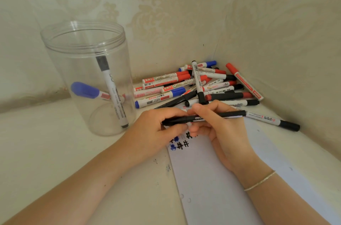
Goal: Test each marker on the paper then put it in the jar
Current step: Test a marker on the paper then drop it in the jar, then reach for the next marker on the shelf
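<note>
A black marker (230,114) lies level above the white paper (217,178), held between both hands. My left hand (156,129) grips its left end, where the cap is. My right hand (221,125) grips the barrel near the middle. Blue and black test marks (180,143) show on the paper just below my fingers. The clear plastic jar (86,44) stands upright at the left; inside it are a black-capped marker (112,88) leaning upright and a blue-capped marker (88,90) lying low.
A pile of several red, blue and black markers (193,84) fills the back corner by the patterned walls. One black-capped marker (273,119) lies beside the paper's right side. The surface is cream cloth with small ink specks (167,167).
</note>
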The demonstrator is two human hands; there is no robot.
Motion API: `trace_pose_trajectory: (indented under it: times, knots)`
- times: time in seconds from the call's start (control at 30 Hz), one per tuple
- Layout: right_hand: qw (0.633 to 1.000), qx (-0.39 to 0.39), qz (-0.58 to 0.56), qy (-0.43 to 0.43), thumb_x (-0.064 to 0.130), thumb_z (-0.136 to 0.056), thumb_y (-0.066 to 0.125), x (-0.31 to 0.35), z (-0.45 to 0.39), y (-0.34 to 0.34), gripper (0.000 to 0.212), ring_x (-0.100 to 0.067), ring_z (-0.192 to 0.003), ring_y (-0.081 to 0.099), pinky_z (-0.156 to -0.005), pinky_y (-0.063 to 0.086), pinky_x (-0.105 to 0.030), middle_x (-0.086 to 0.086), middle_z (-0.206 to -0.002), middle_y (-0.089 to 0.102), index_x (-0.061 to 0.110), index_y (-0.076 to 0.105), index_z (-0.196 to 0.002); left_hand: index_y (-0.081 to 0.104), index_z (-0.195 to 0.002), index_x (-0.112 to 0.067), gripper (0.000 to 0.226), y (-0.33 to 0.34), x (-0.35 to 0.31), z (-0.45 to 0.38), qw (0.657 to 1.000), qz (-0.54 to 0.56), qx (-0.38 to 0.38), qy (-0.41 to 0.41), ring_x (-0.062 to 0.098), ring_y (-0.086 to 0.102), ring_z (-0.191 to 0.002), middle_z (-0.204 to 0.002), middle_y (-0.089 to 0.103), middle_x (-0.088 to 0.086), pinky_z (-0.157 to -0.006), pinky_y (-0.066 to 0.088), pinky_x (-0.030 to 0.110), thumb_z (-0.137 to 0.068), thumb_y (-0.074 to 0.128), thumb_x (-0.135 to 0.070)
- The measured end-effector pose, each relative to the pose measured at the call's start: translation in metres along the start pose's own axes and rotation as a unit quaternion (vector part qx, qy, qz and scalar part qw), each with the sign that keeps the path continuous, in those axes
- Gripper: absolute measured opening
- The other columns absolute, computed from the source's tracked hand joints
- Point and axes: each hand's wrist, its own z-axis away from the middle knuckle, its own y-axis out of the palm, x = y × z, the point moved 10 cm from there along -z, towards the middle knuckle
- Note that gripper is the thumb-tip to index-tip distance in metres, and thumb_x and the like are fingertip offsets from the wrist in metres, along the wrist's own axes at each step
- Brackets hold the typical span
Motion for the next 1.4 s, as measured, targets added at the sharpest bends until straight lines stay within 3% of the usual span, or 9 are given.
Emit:
trace_pose_trajectory:
  times: [0.13,0.37,0.7,0.83,1.0,1.17,1.23,1.33,1.4]
  knots:
    - [0.993,0.028,-0.1,0.049,0.036,-0.084,0.053,-0.006,0.001,0.005,0.047,-0.028,-0.058,0.065,-0.057,0.055,-0.033,-0.027,-0.09,0.068,-0.01,0.064,-0.09,0.066,-0.114,-0.031,0.024,-0.001,0.0,0.001,0.999,0.047,0.003,0.007,0.01,0.064,-0.094,-0.099,0.07,-0.01,-0.086,0.052,0.035,-0.091,0.061,-0.024]
    - [0.987,-0.158,0.024,-0.004,0.017,-0.088,0.063,0.0,0.003,-0.027,0.027,-0.011,-0.031,0.031,-0.033,0.026,-0.017,-0.006,-0.045,0.04,0.012,0.046,-0.068,0.07,-0.092,-0.025,0.021,0.001,-0.003,0.003,0.994,0.103,-0.019,-0.025,-0.004,0.056,-0.064,-0.065,0.062,-0.021,-0.062,0.039,0.008,-0.096,0.049,-0.028]
    - [0.994,-0.092,0.066,-0.011,0.013,-0.091,0.06,0.004,0.002,-0.01,0.039,-0.022,-0.025,0.038,-0.036,0.033,-0.021,-0.016,-0.046,0.053,0.014,0.043,-0.056,0.06,-0.08,-0.027,0.021,0.0,0.002,0.005,0.992,0.101,-0.039,-0.068,-0.006,0.05,-0.052,-0.053,0.055,-0.024,-0.053,0.034,0.006,-0.097,0.047,-0.027]
    - [0.995,-0.093,0.013,0.02,0.018,-0.091,0.062,0.01,0.001,-0.004,0.03,-0.018,-0.029,0.038,-0.036,0.032,-0.021,-0.011,-0.048,0.053,0.013,0.052,-0.063,0.056,-0.088,-0.023,0.004,-0.022,-0.009,0.008,0.981,0.118,-0.144,-0.046,-0.001,0.059,-0.069,-0.075,0.063,-0.014,-0.06,0.044,0.012,-0.092,0.057,-0.023]
    - [0.98,-0.06,-0.181,0.056,0.022,-0.086,0.067,0.042,-0.021,0.043,0.019,-0.009,-0.033,0.039,-0.033,0.034,-0.018,-0.003,-0.052,0.051,0.009,0.055,-0.078,0.048,-0.095,-0.028,0.032,-0.093,-0.083,0.023,0.928,0.062,-0.358,0.081,0.003,0.064,-0.07,-0.087,0.066,-0.013,-0.064,0.05,0.015,-0.081,0.073,-0.014]
    - [0.989,0.087,0.11,0.037,0.045,-0.094,0.05,0.074,-0.036,0.117,0.043,-0.021,-0.045,0.056,-0.045,0.048,-0.029,-0.01,-0.064,0.06,0.005,0.06,-0.088,0.046,-0.123,-0.024,0.034,-0.159,-0.163,0.05,0.847,-0.11,-0.467,0.231,0.006,0.061,-0.077,-0.097,0.063,-0.008,-0.066,0.046,0.012,-0.092,0.059,-0.017]
    - [0.922,0.077,0.373,-0.073,0.032,-0.098,0.044,0.087,-0.045,0.129,0.029,-0.023,-0.06,0.062,-0.056,0.055,-0.035,-0.008,-0.076,0.064,0.009,0.061,-0.095,0.046,-0.13,-0.017,0.036,-0.183,-0.175,0.057,0.817,-0.162,-0.499,0.238,0.004,0.057,-0.075,-0.103,0.058,-0.008,-0.066,0.043,0.009,-0.095,0.053,-0.016]
    - [0.647,0.128,0.734,-0.162,0.013,-0.092,0.046,0.058,-0.053,0.147,0.022,-0.026,-0.099,0.057,-0.079,0.05,-0.036,-0.005,-0.104,0.053,0.015,0.05,-0.114,0.043,-0.135,-0.019,0.039,-0.216,-0.171,0.057,0.804,-0.209,-0.524,0.186,0.004,0.052,-0.075,-0.108,0.055,-0.011,-0.069,0.041,0.011,-0.096,0.047,-0.017]
    - [0.545,0.181,0.812,-0.102,0.011,-0.091,0.049,0.017,-0.056,0.14,0.034,-0.029,-0.116,0.049,-0.089,0.044,-0.036,-0.008,-0.123,0.05,0.014,0.048,-0.125,0.04,-0.135,-0.023,0.038,-0.23,-0.156,0.048,0.822,-0.229,-0.504,0.132,0.006,0.05,-0.075,-0.104,0.057,-0.01,-0.066,0.038,0.01,-0.098,0.044,-0.02]
